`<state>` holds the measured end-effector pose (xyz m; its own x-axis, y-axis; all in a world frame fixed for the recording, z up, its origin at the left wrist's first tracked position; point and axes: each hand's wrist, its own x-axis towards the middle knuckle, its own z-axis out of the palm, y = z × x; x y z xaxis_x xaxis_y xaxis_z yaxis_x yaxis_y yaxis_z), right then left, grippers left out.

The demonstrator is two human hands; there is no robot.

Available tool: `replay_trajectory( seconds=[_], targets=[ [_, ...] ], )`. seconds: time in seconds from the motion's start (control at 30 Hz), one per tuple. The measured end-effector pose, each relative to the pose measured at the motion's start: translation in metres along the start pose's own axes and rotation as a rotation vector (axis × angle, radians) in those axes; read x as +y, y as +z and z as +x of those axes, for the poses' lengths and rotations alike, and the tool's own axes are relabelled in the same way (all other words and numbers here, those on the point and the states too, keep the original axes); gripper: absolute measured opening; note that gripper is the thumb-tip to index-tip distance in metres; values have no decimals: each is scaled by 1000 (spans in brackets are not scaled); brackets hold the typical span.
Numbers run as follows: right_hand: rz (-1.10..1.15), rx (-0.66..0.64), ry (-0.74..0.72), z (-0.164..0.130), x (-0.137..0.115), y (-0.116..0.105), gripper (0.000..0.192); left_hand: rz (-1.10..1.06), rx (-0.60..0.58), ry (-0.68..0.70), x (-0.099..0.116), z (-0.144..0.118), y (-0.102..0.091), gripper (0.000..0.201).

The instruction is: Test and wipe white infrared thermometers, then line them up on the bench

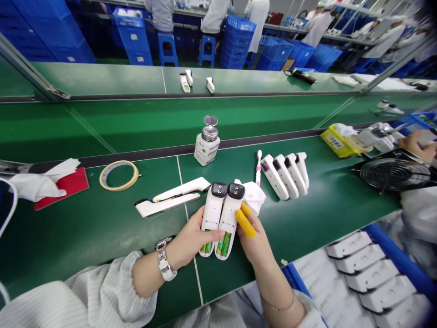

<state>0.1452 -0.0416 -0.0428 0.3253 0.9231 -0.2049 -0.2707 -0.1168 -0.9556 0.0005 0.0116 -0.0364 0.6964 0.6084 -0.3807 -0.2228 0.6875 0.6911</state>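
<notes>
Fingers of the left hand [191, 237] wrap around a white infrared thermometer [211, 218], thumb lying across its open battery bay where green cells show, while the right hand [254, 237], a yellow finger cot [245, 222] on its forefinger, grips a second thermometer [229, 221] pressed side by side against the first, along with a white wipe [254, 196]. Both units are held just above the near edge of the green workbench [102, 228]. Just beyond them lie two more thermometers [170, 200] on their sides; toward the right edge, a row of four [287, 175] rests beside a pink toothbrush [258, 168]. A solvent dispenser bottle [206, 143] stands at the far edge, a tape roll [119, 175] to its left.
</notes>
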Motion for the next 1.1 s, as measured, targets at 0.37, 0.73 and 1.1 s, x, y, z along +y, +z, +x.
replay_trajectory(
  seconds=[0.37, 0.73, 1.1],
  targets=[
    [277, 21, 68, 7, 6, 10, 23, -174, -29, -63, 8, 2, 2, 37],
    [421, -20, 75, 7, 1, 14, 23, -185, -43, -59, 5, 4, 0, 40],
    [478, 262, 275, 7, 3, 17, 27, -21, -2, 103, -8, 3, 10, 40]
  ],
)
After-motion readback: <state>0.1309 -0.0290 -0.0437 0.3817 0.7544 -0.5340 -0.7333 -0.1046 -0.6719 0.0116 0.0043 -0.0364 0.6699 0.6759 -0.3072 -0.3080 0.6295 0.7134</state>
